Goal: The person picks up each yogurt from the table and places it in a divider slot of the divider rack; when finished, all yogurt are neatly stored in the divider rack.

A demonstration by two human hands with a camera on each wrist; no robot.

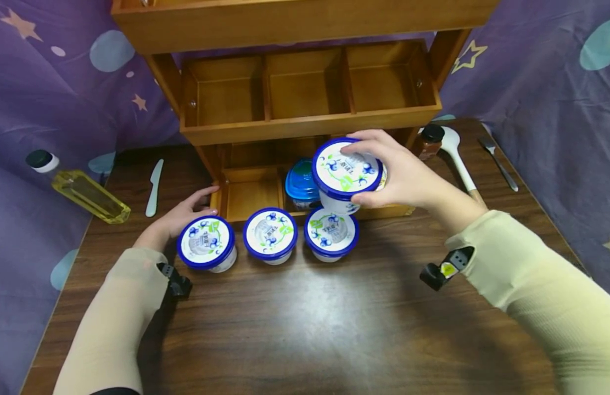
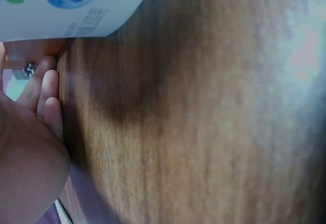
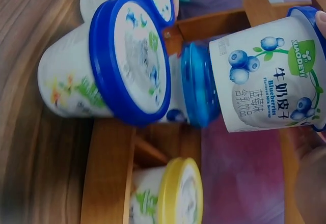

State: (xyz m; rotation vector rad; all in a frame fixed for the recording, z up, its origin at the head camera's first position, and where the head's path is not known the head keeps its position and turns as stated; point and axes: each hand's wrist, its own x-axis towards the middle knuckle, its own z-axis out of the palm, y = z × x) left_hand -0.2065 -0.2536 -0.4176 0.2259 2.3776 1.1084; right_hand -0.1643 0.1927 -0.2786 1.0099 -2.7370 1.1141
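Note:
My right hand [image 1: 403,174] grips a white blueberry milk tub [image 1: 346,167] with a blue lid, thumb and fingers around its rim. The tub is raised in front of the lower shelf, lid up. Three like tubs stand in a row on the table: a left one [image 1: 206,241], a middle one [image 1: 270,233] and a right one [image 1: 331,233]. Behind the left tub, my left hand [image 1: 178,219] reaches to the shelf's left side, fingertips at its edge. A tub with a bright blue lid [image 1: 302,181] sits inside the lower shelf; the right wrist view also shows a yellow-lidded tub [image 3: 175,193] there.
The wooden rack [image 1: 305,123] has a divided middle tier above the lower one. An oil bottle [image 1: 89,195] and a pale knife [image 1: 155,186] lie to the left. At right are a black-capped jar [image 1: 430,142], a white-headed spoon [image 1: 455,151] and a fork [image 1: 499,162].

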